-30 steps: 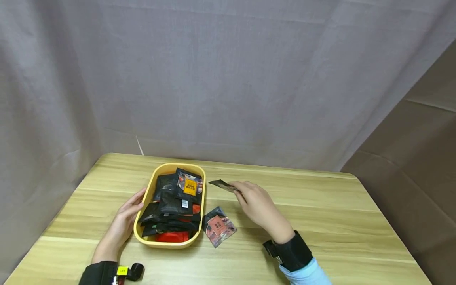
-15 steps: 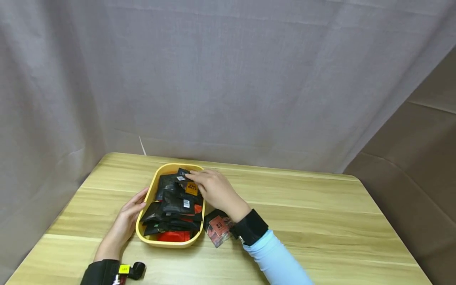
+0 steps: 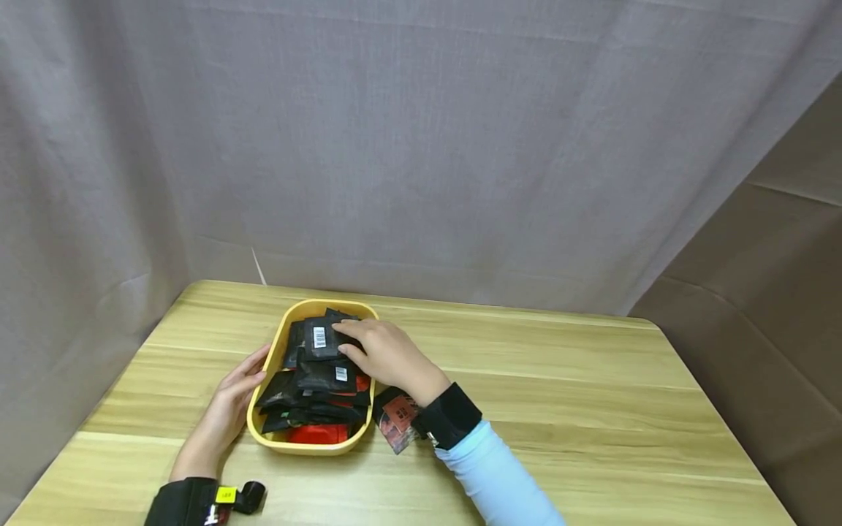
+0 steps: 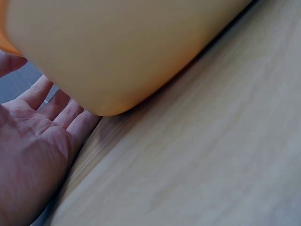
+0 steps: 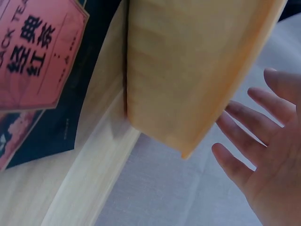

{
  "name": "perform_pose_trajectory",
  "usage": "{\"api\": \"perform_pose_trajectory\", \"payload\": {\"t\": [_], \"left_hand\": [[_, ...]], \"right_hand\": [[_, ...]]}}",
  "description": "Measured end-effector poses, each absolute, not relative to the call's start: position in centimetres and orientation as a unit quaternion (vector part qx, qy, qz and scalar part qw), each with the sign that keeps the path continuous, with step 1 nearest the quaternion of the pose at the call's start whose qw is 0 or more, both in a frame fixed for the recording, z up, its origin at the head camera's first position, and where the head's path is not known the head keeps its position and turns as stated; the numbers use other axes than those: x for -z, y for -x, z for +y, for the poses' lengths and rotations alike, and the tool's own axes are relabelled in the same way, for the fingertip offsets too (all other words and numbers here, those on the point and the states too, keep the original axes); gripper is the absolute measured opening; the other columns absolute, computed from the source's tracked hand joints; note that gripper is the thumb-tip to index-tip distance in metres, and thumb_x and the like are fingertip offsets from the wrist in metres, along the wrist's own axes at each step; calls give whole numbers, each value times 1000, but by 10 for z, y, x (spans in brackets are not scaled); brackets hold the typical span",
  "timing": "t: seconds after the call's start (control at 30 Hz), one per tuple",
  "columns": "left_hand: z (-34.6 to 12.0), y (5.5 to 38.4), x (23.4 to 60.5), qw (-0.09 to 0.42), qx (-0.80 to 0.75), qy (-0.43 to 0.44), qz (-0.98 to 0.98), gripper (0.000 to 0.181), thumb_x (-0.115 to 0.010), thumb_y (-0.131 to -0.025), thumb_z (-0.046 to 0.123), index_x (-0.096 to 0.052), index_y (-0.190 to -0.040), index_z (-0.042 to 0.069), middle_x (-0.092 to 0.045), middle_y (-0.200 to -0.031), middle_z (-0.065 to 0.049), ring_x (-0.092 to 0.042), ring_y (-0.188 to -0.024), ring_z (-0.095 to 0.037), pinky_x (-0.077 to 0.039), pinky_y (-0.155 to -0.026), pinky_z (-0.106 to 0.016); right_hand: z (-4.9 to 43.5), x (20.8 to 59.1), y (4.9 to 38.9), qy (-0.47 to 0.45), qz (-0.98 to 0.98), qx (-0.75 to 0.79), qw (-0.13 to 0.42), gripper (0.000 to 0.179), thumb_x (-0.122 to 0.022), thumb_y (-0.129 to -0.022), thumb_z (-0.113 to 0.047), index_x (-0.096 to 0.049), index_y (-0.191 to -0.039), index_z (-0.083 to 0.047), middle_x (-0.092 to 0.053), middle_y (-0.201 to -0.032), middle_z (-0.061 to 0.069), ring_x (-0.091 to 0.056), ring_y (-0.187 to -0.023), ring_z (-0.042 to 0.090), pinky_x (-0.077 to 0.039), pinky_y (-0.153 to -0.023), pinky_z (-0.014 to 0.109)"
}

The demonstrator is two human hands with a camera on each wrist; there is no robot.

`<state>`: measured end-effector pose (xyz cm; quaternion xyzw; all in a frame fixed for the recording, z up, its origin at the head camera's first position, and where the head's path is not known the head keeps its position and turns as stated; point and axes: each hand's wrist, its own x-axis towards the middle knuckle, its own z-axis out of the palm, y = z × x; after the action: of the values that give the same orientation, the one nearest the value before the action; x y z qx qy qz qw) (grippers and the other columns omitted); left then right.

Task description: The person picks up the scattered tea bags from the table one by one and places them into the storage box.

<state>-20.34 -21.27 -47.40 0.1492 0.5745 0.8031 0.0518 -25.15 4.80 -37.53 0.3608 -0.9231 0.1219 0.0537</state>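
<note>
A yellow plastic bin [image 3: 309, 451] stands on the table, filled with several dark tea sachets and a red one [image 3: 319, 434]. My left hand [image 3: 229, 405] touches the bin's left side, its fingers extended along the wall. Over the bin's right rim reaches my right hand [image 3: 391, 356], fingers loosely spread. Its fingertips are at a black sachet [image 3: 321, 347] lying barcode up on the pile. Just right of the bin, a black tea sachet [image 3: 388, 418] with a pink label lies on the table, partly hidden by the right wrist; its label [image 5: 40, 56] fills the right wrist view's corner.
The pale wooden table [image 3: 592, 409] stretches to the right of the bin. Grey cloth [image 3: 421, 161] hangs behind the table, and brown cloth [image 3: 756, 307] covers the right side. A black wrist camera [image 3: 250, 498] sits on the left wrist.
My right hand has moved left with a dark sachet from above the table into the bin. That sachet now lies on the pile, covering the yellow-labelled one. The left hand stays put.
</note>
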Motion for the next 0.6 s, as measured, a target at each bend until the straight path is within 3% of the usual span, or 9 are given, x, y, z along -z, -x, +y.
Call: {"api": "perform_pose_trajectory", "payload": {"t": [0.33,0.6], "left_hand": [[-211,201,469,60,-794,-136,590,55,-34,-100,9,-13,-149,-5,-45,-130,21,-48,-117,7,-43,-93,-7],[-212,200,468,57,-799,-138,583,55,-34,-100,9,-14,-149,-4,-47,-130,22,-48,-117,7,-44,-93,-7]], "right_hand": [[69,369,239,-301,-938,-166,52,43,-51,-95,-33,-52,-135,-18,-59,-134,7,-54,-119,20,-49,-101,40],[90,379,215,-217,-967,-135,1,52,-56,-91,-35,-49,-136,-8,-57,-134,11,-52,-121,26,-48,-101,45]]}}
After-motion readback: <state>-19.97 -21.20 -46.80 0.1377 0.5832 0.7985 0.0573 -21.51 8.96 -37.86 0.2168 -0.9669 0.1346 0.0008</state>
